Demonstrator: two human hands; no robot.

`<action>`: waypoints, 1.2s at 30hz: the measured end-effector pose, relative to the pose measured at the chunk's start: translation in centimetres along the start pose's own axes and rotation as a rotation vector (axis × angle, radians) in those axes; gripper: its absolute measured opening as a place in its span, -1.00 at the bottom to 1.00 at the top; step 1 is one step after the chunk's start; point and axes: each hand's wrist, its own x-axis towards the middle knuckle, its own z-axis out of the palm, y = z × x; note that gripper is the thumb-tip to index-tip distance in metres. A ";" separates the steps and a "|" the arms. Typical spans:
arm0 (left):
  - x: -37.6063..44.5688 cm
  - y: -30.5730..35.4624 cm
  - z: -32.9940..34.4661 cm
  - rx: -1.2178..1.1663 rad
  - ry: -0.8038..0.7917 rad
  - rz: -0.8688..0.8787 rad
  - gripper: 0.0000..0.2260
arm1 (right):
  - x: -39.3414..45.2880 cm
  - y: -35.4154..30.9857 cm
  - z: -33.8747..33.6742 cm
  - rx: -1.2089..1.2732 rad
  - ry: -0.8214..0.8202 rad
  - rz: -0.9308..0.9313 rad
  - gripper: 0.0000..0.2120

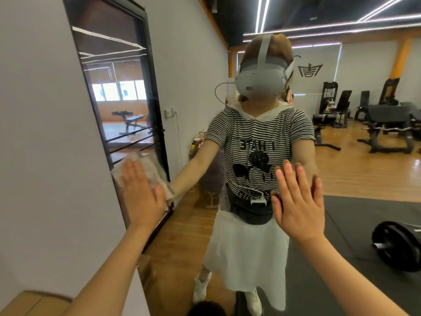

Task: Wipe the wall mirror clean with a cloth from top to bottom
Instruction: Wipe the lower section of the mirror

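**A:** Head view first, fingers outward: what are the left fingers [131, 172] doing?

**B:** They are lying straight and close together, flat against the cloth [145, 166], so the left hand [139, 197] is pressing it onto the glass rather than pinching it. I judge a flat palm is spreading the pressure evenly for wiping.

**A:** Where is the cloth sitting?

**B:** At about nine o'clock in the picture, against the left edge of the wall mirror [355, 179], beside the grey wall [45, 133] and roughly mid-height.

**A:** And the right hand [296, 208]?

**B:** Its fingers are standing straight and slightly fanned, at about four o'clock, holding nothing. It seems to be bracing on the glass; I cannot tell whether it is touching.

**A:** How far along is the wiping?

**B:** Judging by the cloth's height, the lower part is probably waiting. A barbell plate [397, 247] is showing in the reflection at five o'clock.
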 end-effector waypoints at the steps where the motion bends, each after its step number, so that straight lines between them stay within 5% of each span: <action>1: 0.1 -0.7 -0.1 -0.015 -0.001 -0.081 -0.34 | 0.0 0.0 0.0 0.001 0.004 0.000 -0.40; 9: -0.5 3.0 1.0 -0.175 0.114 -0.237 -0.40 | -0.1 -0.2 0.0 -0.013 0.030 0.005 -0.42; 15: -3.9 13.1 2.7 -0.100 0.069 0.099 -0.40 | 0.0 -0.1 0.0 -0.019 0.027 -0.002 -0.39; 21: -4.2 12.1 3.5 0.024 0.092 0.357 -0.41 | -0.1 0.0 0.0 -0.009 0.003 -0.009 -0.41; 36: -4.3 12.0 3.7 -0.005 0.137 0.334 -0.41 | 0.7 0.2 -2.5 0.115 -0.141 0.013 -0.45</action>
